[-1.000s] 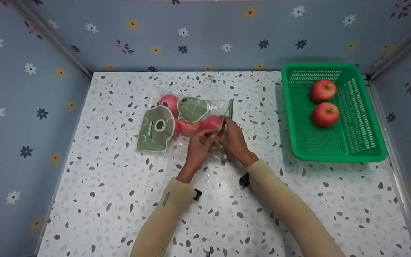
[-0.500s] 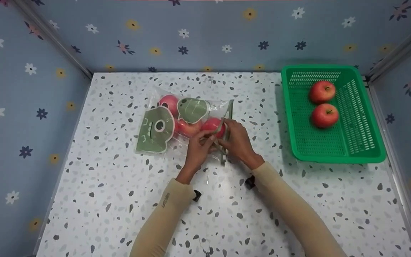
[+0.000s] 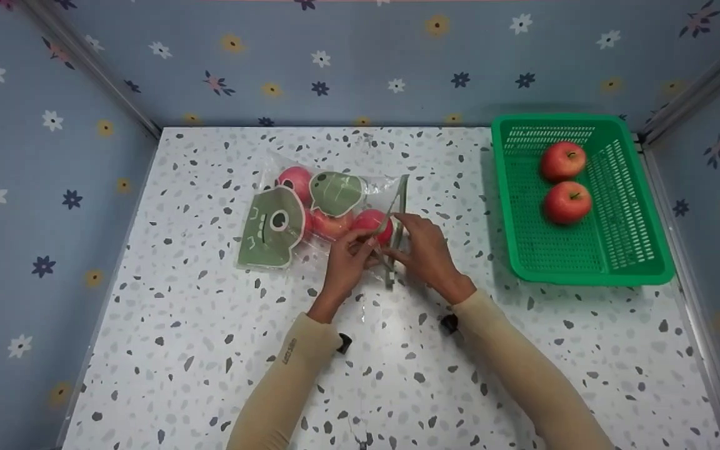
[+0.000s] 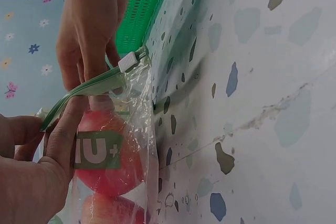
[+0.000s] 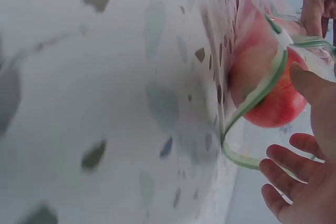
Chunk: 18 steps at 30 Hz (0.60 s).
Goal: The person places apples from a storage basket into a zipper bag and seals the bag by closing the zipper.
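A clear zip bag [image 3: 272, 234] printed with green cartoon shapes lies on the table, several red apples inside it. Its green-edged mouth gapes to the right, and one apple [image 5: 275, 95] lies just inside. My left hand [image 3: 344, 265] pinches the near lip of the mouth between thumb and fingers. At the opening is my right hand [image 3: 430, 253], its fingers spread and loosely bent, apart from the apple or barely touching; I cannot tell which. In the left wrist view a white slider [image 4: 127, 62] sits at the end of the zip strip [image 4: 86, 86].
A green perforated basket [image 3: 525, 277] stands at the right back, with two red apples [image 3: 565, 181] in it. The speckled white table [image 3: 210, 350] is bordered by flower-patterned walls [image 3: 360, 62] at the back and both sides.
My right hand has drawn back to the right from the bag's mouth, and its fingers have loosened. The apple near the opening shows more. My left hand stays on the lip.
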Tool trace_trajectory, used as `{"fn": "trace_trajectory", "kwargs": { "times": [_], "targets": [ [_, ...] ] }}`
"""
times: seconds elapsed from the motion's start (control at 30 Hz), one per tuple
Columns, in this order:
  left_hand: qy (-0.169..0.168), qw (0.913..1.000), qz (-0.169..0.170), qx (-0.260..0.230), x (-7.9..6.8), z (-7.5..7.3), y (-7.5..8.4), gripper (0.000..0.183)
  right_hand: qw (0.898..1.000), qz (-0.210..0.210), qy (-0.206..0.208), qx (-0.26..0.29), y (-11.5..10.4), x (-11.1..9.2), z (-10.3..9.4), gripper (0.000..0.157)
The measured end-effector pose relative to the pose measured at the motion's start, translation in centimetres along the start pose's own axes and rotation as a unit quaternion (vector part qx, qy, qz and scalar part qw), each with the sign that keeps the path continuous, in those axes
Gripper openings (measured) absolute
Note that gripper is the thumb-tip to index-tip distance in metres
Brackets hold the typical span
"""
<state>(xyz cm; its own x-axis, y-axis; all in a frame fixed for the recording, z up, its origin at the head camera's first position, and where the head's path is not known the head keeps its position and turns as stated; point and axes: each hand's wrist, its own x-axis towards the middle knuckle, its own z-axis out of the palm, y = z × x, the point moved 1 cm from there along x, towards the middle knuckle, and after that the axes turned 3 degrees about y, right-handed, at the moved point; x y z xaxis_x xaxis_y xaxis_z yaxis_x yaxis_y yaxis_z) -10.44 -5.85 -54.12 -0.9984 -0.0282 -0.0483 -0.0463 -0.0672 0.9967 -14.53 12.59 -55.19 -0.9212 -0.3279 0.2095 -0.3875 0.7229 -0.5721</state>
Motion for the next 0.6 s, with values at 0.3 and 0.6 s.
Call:
{"fn": "trace_trajectory", "kwargs": {
  "times": [0.3, 0.6],
  "targets": [
    [0.010, 0.9999, -0.013, -0.005, 0.0, 0.1, 0.0, 0.024, 0.993, -0.048, 0.006, -0.110, -0.1, -1.8, -2.6, 0.062],
    [0.003, 0.9999, -0.013, -0.001, 0.0, 0.1, -0.1, 0.024, 0.987, -0.035, -0.004, -0.154, 0.1, -3.1, -5.6, 0.056]
  ]
}}
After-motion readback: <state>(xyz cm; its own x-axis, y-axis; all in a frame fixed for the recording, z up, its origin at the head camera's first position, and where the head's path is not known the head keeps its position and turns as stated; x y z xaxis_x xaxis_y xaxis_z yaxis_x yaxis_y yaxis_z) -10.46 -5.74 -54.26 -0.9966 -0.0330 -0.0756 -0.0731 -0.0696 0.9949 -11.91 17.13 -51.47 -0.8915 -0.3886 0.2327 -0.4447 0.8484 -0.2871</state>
